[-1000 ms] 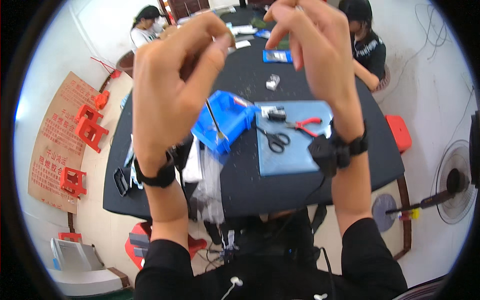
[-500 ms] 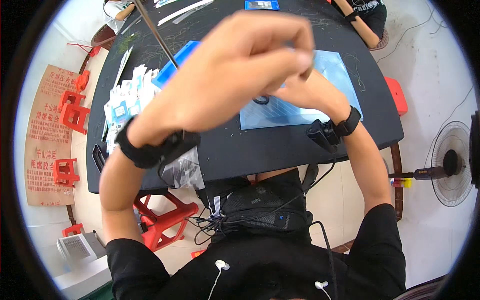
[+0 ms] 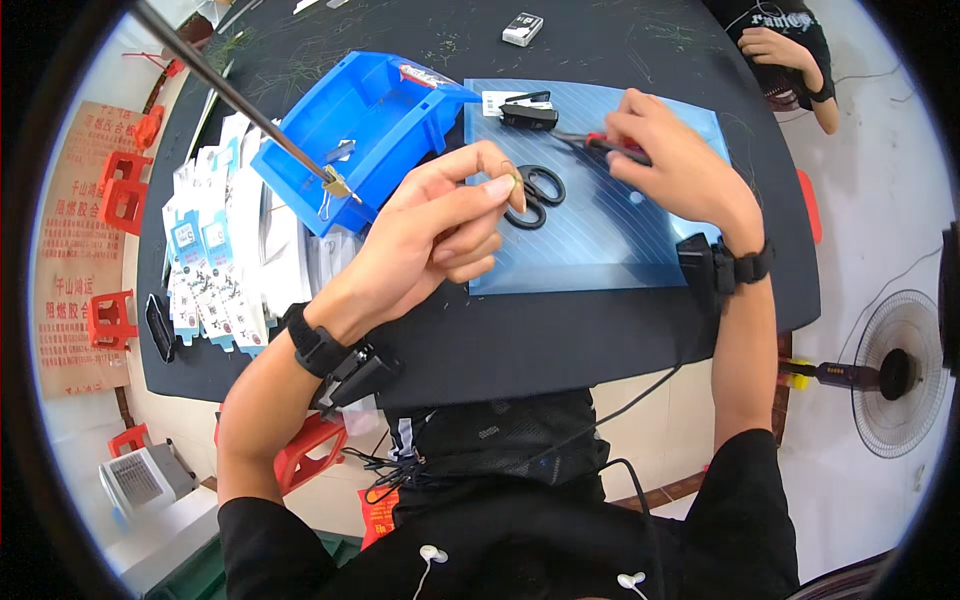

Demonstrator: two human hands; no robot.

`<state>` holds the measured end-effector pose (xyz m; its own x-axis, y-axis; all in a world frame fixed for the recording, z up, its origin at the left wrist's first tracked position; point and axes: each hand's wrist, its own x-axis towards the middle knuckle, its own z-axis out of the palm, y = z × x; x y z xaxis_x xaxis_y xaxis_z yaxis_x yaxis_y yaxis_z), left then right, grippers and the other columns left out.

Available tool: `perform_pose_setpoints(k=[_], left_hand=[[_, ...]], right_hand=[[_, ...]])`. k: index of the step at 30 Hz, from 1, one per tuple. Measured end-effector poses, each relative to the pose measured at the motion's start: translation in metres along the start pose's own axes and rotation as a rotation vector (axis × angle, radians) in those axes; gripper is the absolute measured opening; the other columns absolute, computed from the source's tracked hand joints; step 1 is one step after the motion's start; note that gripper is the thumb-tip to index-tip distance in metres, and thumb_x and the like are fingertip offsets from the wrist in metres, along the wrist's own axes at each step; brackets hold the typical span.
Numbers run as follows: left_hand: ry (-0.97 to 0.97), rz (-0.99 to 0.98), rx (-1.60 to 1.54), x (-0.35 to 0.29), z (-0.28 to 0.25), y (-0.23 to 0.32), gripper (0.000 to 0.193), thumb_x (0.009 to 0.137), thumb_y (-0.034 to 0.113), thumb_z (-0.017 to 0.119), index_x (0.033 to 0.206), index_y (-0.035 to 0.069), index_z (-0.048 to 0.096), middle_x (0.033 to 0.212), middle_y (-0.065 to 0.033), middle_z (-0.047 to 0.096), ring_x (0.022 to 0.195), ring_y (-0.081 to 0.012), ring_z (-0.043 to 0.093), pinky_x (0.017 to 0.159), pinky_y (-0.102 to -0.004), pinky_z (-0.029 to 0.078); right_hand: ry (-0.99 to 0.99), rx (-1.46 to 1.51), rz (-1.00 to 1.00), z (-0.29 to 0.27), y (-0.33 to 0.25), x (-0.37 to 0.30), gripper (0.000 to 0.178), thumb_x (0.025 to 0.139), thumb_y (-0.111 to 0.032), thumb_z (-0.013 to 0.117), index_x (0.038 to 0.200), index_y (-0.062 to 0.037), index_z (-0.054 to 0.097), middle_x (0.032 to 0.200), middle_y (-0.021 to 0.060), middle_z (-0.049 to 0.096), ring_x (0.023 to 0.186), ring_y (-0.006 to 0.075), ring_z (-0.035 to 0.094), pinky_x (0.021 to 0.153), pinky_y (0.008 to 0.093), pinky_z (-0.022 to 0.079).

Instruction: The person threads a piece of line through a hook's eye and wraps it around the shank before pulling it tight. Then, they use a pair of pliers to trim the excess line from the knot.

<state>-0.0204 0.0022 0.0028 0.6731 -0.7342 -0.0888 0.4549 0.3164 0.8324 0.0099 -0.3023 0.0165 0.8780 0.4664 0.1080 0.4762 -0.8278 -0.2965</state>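
My left hand (image 3: 435, 220) is raised over the table, thumb and forefinger pinched together. A thin, curled strand seems to show at their tips, too small to make out. My right hand (image 3: 685, 165) is over the right part of a translucent blue folder (image 3: 590, 260), fingers closed round red-and-black-handled pliers (image 3: 598, 141). The pliers' jaws point left and are slightly blurred. Black-handled scissors (image 3: 545, 190) rest on the folder just right of my left fingertips, their blades hidden. At the folder's far edge stands a black stapler (image 3: 528, 112) beside a small white card (image 3: 497, 101).
A blue bin (image 3: 310, 115) stands left of the folder, with a metal rod and clip (image 3: 335, 185) crossing before it. Printed cards (image 3: 205, 260) pile up farther left. A small white box (image 3: 523, 29) sits at the back. Another person's hand (image 3: 775, 48) is at far right.
My left hand has come down and left, uncovering the scissors and stapler. My right hand has shifted right and now shows the pliers. The view has shifted, bringing the whole bin into sight.
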Motion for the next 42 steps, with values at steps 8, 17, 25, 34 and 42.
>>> perform_pose_setpoints(k=[8, 17, 25, 34, 42], left_hand=[[0.084, 0.030, 0.017, -0.001, -0.001, -0.009, 0.017, 0.113, 0.021, 0.051, 0.111, 0.005, 0.057, 0.059, 0.0091, 0.029, 0.047, -0.0017, 0.023, 0.048, -0.0231, 0.020], [0.155, 0.159, -0.004, -0.003, -0.001, -0.017, 0.015, 0.111, 0.019, 0.058, 0.113, 0.005, 0.061, 0.063, 0.0087, 0.037, 0.051, -0.0001, 0.026, 0.048, -0.0231, 0.020], [0.166, 0.073, 0.063, -0.006, 0.001, -0.018, 0.019, 0.111, 0.021, 0.059, 0.111, 0.002, 0.063, 0.061, 0.0111, 0.034, 0.052, 0.0000, 0.024, 0.049, -0.0232, 0.018], [0.123, 0.040, 0.074, -0.006, -0.002, -0.019, 0.020, 0.111, 0.021, 0.059, 0.110, 0.001, 0.063, 0.061, 0.0103, 0.038, 0.051, 0.0001, 0.026, 0.048, -0.0230, 0.020], [0.116, 0.021, 0.106, -0.006, -0.002, -0.019, 0.019, 0.111, 0.020, 0.058, 0.108, 0.002, 0.063, 0.061, 0.0099, 0.041, 0.051, 0.0002, 0.028, 0.048, -0.0231, 0.020]], right_hand=[[0.406, 0.415, -0.124, -0.004, -0.017, 0.002, 0.022, 0.092, -0.017, 0.070, 0.101, -0.0025, 0.057, 0.094, 0.0086, 0.054, 0.081, 0.0162, 0.053, 0.074, 0.0299, 0.047], [0.405, 0.309, -0.320, 0.003, -0.041, 0.003, 0.031, 0.076, -0.004, 0.081, 0.106, -0.0010, 0.070, 0.098, 0.0101, 0.068, 0.082, 0.0205, 0.064, 0.070, 0.0298, 0.049], [0.360, 0.696, -0.300, 0.027, -0.053, 0.000, 0.037, 0.079, 0.010, 0.082, 0.108, 0.0003, 0.062, 0.101, 0.0129, 0.070, 0.092, 0.0190, 0.066, 0.075, 0.0285, 0.049], [0.320, 0.660, -0.399, 0.031, -0.056, 0.004, 0.030, 0.078, 0.011, 0.082, 0.102, 0.0007, 0.066, 0.094, 0.0128, 0.072, 0.087, 0.0224, 0.067, 0.077, 0.0325, 0.051], [0.299, 0.641, -0.405, 0.034, -0.057, 0.006, 0.029, 0.077, 0.012, 0.077, 0.101, 0.0024, 0.066, 0.095, 0.0132, 0.072, 0.087, 0.0222, 0.067, 0.077, 0.0334, 0.051]])
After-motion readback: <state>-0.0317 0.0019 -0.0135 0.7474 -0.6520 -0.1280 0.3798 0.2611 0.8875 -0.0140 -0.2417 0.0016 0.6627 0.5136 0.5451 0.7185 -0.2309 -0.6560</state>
